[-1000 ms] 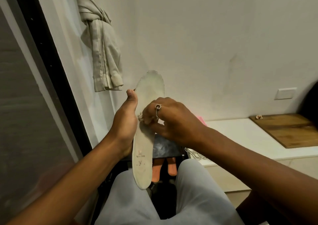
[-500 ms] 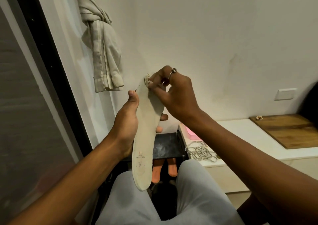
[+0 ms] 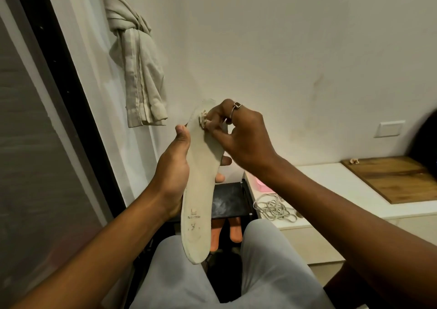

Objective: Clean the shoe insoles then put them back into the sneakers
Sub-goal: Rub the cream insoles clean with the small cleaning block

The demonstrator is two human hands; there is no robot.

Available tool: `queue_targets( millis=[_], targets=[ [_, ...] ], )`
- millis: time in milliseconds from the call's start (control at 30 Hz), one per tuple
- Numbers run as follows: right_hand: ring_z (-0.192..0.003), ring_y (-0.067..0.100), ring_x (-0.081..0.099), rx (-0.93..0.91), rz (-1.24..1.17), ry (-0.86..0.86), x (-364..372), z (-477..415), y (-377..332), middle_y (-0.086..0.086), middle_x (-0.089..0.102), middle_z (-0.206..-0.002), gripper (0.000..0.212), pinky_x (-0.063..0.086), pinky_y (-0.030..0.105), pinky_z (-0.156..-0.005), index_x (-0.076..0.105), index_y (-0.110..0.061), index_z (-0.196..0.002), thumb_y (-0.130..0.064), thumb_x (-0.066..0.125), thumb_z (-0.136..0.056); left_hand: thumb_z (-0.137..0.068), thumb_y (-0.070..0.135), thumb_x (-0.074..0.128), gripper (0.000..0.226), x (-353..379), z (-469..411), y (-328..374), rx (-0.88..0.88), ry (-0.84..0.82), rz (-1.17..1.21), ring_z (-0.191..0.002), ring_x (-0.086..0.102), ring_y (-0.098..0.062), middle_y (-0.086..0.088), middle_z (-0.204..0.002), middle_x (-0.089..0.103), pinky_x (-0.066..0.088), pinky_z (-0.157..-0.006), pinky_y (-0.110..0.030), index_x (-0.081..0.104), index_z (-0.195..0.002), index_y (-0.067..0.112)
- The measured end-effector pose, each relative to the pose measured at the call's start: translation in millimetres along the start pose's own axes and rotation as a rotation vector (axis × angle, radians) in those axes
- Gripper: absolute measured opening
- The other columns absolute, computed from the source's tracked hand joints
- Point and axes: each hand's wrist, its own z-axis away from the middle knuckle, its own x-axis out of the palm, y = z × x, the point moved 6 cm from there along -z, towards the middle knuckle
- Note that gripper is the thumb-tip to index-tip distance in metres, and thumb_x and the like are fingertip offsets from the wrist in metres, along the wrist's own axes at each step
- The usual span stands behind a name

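1. One pale insole point(image 3: 201, 190) stands almost upright over the seated person's lap, heel down and printed face toward them, held in the air and in no shoe.
2. Left hand point(image 3: 173, 166) grips it at mid-length, thumb along the near edge and fingers curled round the back, two tips showing past the far edge; right hand point(image 3: 238, 138), a ring point(image 3: 236, 106) on one finger, pinches a small crumpled wad point(image 3: 203, 119) and presses it to the toe end.
3. Wiping looks to be the step in hand; it would go best with the supporting fingers set directly behind the spot being rubbed, so the thin foam does not fold; short strokes from toe down to heel, the wad turned to a fresh face as it soils, and a light touch over the heel print would likely serve.
4. Count, working outward: one insole, one wad, two hands, one ring; two orange shapes point(image 3: 236, 233) low beneath a black surface point(image 3: 228, 200), too hidden to name; one tangle of pale laces point(image 3: 274, 208) and one pink item point(image 3: 261, 185) on the white ledge point(image 3: 331, 178); one wooden board point(image 3: 397, 178) farther along; one knotted curtain point(image 3: 134, 67) by the window; no sneaker in view.
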Motion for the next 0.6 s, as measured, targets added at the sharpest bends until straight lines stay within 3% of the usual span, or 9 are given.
queue_targets(
  millis=[133, 200, 267, 367, 533, 600],
  targets=[
    [-0.080, 0.018, 0.065, 0.085, 0.001, 0.122, -10.3, -4.6, 9.0, -0.002, 0.069, -0.084, 0.017, 0.052, 0.028, -0.073, 0.060, -0.013, -0.082, -0.001, 0.072, -0.088, -0.098, 0.066, 0.016, 0.071, 0.0, -0.1, -1.2, -0.034, -0.011, -0.034, -0.076, 0.071, -0.028, -0.019, -0.110, 0.074, 0.060, -0.066, -0.035, 0.054, -0.139, 0.023],
    [-0.084, 0.018, 0.067, 0.069, -0.083, 0.064, 0.1, 4.4, -5.2, -0.001, 0.069, -0.085, 0.017, 0.053, 0.027, -0.075, 0.061, -0.011, -0.082, 0.002, 0.073, -0.086, -0.100, 0.063, 0.018, 0.066, 0.3, -0.1, -0.2, -0.030, 0.018, 0.032, -0.087, 0.074, -0.029, -0.015, -0.115, 0.073, 0.061, -0.067, -0.038, 0.058, -0.135, 0.024],
    [-0.087, 0.020, 0.069, 0.012, -0.183, -0.023, 13.9, 17.8, -26.2, 0.005, 0.070, -0.088, 0.016, 0.055, 0.026, -0.079, 0.063, -0.007, -0.081, 0.003, 0.074, -0.085, -0.103, 0.061, 0.021, 0.067, -3.8, -1.5, -2.1, -0.053, 0.073, 0.088, -0.100, 0.073, -0.031, -0.014, -0.112, 0.074, 0.062, -0.076, -0.042, 0.065, -0.118, 0.013],
    [-0.088, 0.021, 0.070, -0.038, -0.246, -0.081, 20.4, 33.8, -43.6, 0.010, 0.071, -0.090, 0.020, 0.057, 0.029, -0.078, 0.061, -0.011, -0.079, 0.002, 0.075, -0.086, -0.099, 0.069, 0.026, 0.077, -15.4, -3.8, -6.7, -0.105, 0.173, 0.097, -0.098, 0.073, -0.031, -0.018, -0.097, 0.074, 0.060, -0.084, -0.045, 0.063, -0.102, 0.002],
    [-0.088, 0.019, 0.071, -0.121, -0.285, -0.193, 20.3, 51.7, -55.8, 0.009, 0.073, -0.091, 0.021, 0.052, 0.022, -0.090, 0.062, -0.012, -0.077, -0.002, 0.077, -0.087, -0.096, 0.075, 0.021, 0.080, -22.4, -6.0, -4.1, -0.108, 0.188, 0.200, -0.113, 0.069, -0.034, -0.021, -0.121, 0.071, 0.050, -0.102, -0.048, 0.062, -0.133, 0.016],
    [-0.088, 0.019, 0.071, -0.152, -0.250, -0.204, 19.3, 47.7, -55.4, 0.008, 0.074, -0.092, 0.023, 0.055, 0.026, -0.083, 0.061, -0.011, -0.075, -0.001, 0.079, -0.085, -0.097, 0.074, 0.021, 0.080, -22.5, -8.3, -3.5, -0.079, 0.182, 0.191, -0.112, 0.070, -0.031, -0.014, -0.116, 0.074, 0.052, -0.098, -0.046, 0.063, -0.132, 0.017]
  ],
)
